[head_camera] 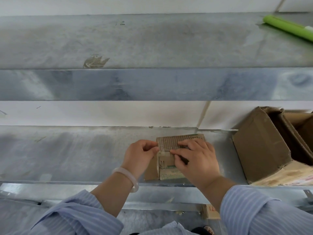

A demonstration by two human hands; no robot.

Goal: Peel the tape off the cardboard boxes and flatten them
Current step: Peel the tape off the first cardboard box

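A small brown cardboard box (pixel 166 167) with a torn, ribbed top and green print lies on the lower metal shelf (pixel 67 155) near its front edge. My left hand (pixel 138 155) pinches a strip of clear tape (pixel 160 152) at the box's upper left edge. On the box's top my right hand (pixel 196 158) rests, its fingertips pressing beside the tape. Much of the box's right side is hidden under my right hand.
A larger open cardboard box (pixel 260 146) stands at the right end of the shelf with another box inside it. A green roll (pixel 288 27) lies on the upper shelf at far right. A cardboard scrap (pixel 210 212) lies below the shelf.
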